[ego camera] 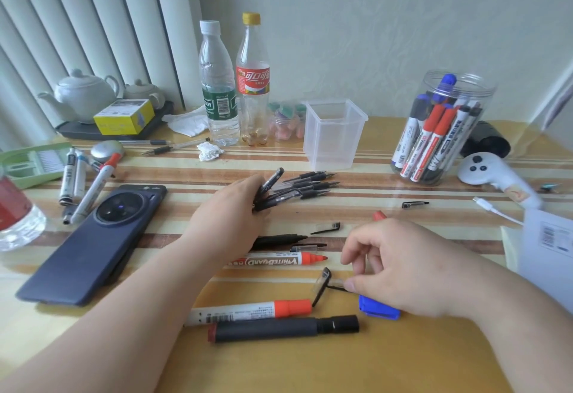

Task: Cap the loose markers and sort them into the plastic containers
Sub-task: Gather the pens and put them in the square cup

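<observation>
Your left hand [235,206] grips a bundle of black pens [297,188], fingers curled round the barrels, with the bare tips fanning out to the right and lying low over the table [310,368]. Held like that, the tips all face 1 way, probably so caps can go on in turn. Your right hand [403,265] has its fingers curled, and the thumb seems to pinch the end of a clear cap [324,281] against a finger, tilting the cap up off the surface, ready to meet a pen tip. 2 more clear caps [327,227] lie apart further back. Near you lie an uncapped red marker [279,260], a red-capped marker [248,312] and a black marker [285,329], with a blue cap [378,310] under your right palm. The square container [333,144] looks empty, likely meant for the pens, while the round jar [465,82] already holds capped markers.
</observation>
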`<state>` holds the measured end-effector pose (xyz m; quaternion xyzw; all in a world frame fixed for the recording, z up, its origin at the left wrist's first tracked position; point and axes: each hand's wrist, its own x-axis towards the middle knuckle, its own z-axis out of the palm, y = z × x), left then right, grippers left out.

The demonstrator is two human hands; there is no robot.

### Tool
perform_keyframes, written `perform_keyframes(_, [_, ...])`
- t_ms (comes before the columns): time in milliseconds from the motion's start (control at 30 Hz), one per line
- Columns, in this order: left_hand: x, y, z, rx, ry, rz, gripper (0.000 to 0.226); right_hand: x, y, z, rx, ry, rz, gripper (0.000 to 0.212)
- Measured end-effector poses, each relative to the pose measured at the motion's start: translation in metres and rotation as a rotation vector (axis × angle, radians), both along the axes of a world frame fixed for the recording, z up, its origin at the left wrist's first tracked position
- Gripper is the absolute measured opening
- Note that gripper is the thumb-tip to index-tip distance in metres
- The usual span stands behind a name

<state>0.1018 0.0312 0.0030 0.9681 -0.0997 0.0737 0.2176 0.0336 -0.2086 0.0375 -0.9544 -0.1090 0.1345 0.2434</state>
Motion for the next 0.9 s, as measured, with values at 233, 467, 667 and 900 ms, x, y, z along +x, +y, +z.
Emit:
perform_keyframes(233, [0.003, 0.0, -0.001, 0.006, 0.026, -0.02, 0.005, -0.002, 0.004, 0.002, -0.041, 0.027, 0.025, 0.01])
perform_keyframes(467, [0.001, -0.001, 0.0, 0.09, 0.099, -0.05, 0.014, -0.003, 0.009, 0.001, -0.062, 0.053, 0.025, 0.004])
perform_keyframes(667, [-0.01, 0.004, 0.016, 0.038, 0.048, -0.087, 0.027, -0.003, 0.008, 0.0, 0.018, 0.011, -0.002, 0.008])
perform_keyframes(900, [-0.034, 0.016, 0.023, -0.257, 0.115, -0.094, 0.017, 0.015, -0.016, 0.002, 0.773, -0.126, -0.15, 0.008])
